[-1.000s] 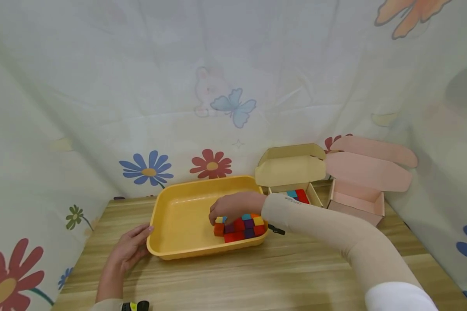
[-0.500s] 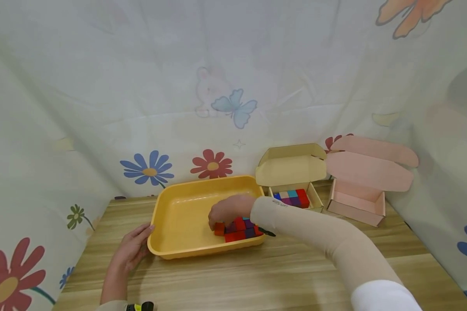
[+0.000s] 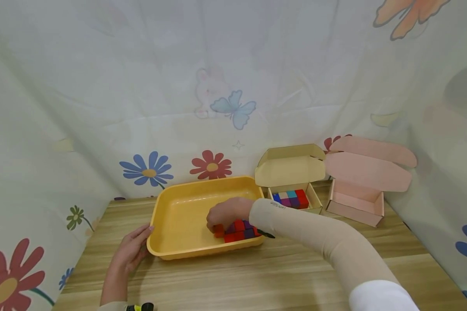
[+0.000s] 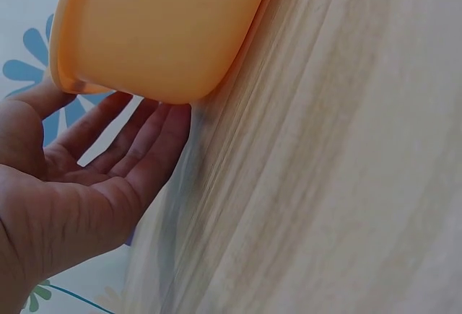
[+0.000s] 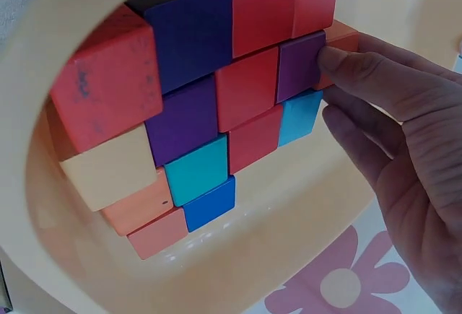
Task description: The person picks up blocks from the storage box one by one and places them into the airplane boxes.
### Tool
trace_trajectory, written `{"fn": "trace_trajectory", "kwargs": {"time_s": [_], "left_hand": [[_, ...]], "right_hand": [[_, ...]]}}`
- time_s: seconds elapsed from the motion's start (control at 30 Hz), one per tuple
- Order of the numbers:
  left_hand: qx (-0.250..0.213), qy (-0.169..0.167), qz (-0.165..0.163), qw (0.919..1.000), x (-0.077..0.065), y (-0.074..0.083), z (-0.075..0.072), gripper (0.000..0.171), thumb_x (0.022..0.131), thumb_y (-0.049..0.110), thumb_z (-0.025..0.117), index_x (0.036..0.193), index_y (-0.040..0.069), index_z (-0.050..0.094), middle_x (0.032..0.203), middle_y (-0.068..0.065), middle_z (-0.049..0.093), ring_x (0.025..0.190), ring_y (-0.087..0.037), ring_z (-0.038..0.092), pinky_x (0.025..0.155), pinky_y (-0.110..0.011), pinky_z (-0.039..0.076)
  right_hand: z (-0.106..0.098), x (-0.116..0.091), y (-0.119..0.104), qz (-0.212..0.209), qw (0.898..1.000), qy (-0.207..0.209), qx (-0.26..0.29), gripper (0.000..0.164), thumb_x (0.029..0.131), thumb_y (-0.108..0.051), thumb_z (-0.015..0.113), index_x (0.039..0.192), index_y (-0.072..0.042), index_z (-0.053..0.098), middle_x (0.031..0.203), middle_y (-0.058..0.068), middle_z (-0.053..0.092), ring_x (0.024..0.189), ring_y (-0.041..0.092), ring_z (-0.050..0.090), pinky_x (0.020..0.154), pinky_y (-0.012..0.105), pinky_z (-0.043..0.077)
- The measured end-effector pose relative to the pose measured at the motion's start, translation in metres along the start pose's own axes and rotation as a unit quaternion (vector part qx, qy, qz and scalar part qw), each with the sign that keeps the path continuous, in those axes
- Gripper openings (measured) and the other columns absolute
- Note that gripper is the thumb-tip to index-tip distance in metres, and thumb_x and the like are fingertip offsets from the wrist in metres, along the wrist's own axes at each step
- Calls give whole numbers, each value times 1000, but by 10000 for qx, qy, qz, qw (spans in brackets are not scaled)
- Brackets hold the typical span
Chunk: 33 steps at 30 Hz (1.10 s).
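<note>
My left hand (image 3: 131, 248) holds the left end of a yellow plastic tray (image 3: 179, 252), thumb at the rim and fingertips against the outside under it, as the left wrist view shows. Inside the tray's right end, my right hand (image 3: 228, 212) reaches in from above. Its thumb and fingers pinch an orange cube (image 5: 345, 37) at the end of a row of cubes. Beside it sit a purple cube (image 5: 299, 67) and a light blue cube (image 5: 300, 117). Several more red, navy, teal, blue and cream cubes are packed in rows, partly hidden by the hand in the head view.
Behind the right forearm stands an open cream cardboard box (image 3: 315, 201) with several coloured cubes (image 3: 292, 199) in it. To its right is an open pink box (image 3: 356, 210). A patterned curtain (image 3: 233, 65) encloses the wooden tabletop (image 3: 233, 285).
My right hand has shifted slightly left and its forearm has swung left, uncovering more of the cubes in the cream box. The left hand stays at the tray rim.
</note>
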<state>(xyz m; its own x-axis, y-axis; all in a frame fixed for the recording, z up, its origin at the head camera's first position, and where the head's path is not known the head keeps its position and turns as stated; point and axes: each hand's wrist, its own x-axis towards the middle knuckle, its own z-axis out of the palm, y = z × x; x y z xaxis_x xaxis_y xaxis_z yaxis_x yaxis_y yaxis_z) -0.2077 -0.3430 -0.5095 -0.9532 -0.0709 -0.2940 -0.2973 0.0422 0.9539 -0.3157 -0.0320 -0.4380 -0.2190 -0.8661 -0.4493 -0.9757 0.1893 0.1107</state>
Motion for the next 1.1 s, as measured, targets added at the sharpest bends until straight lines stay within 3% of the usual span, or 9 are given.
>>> {"fn": "trace_trajectory", "kwargs": {"time_s": [0.53,0.73,0.9,1.1], "left_hand": [[-64,-27,26,10000,-1,0,-1,77,103,44,58,160,3,27,162,-19,29,113,1,60,94,-27,54],[-67,-31,27,10000,0,-1,-2,77,103,44,58,160,2,27,161,-19,32,110,2,61,93,-28,55],[-89,-9,16,10000,1,-2,-2,76,103,43,59,160,2,27,160,-18,35,108,2,62,92,-28,55],[-64,-13,-16,10000,2,-1,-3,78,103,45,59,160,4,27,162,-19,31,110,3,60,94,-28,54]], "right_hand": [[-1,7,-4,-80,9994,-98,330,15,94,-30,76,105,-20,74,95,-8,67,84,11,59,77,19,51],[0,7,-2,-89,9987,202,459,12,93,-25,78,103,-19,73,95,-8,66,84,11,58,76,18,50],[-11,-12,8,-47,9968,580,551,16,92,-21,78,108,-18,75,102,-8,68,92,11,59,84,17,51],[-17,-55,31,-20,9953,683,680,18,95,-13,74,113,-11,76,109,-1,71,100,14,62,90,19,52]]}}
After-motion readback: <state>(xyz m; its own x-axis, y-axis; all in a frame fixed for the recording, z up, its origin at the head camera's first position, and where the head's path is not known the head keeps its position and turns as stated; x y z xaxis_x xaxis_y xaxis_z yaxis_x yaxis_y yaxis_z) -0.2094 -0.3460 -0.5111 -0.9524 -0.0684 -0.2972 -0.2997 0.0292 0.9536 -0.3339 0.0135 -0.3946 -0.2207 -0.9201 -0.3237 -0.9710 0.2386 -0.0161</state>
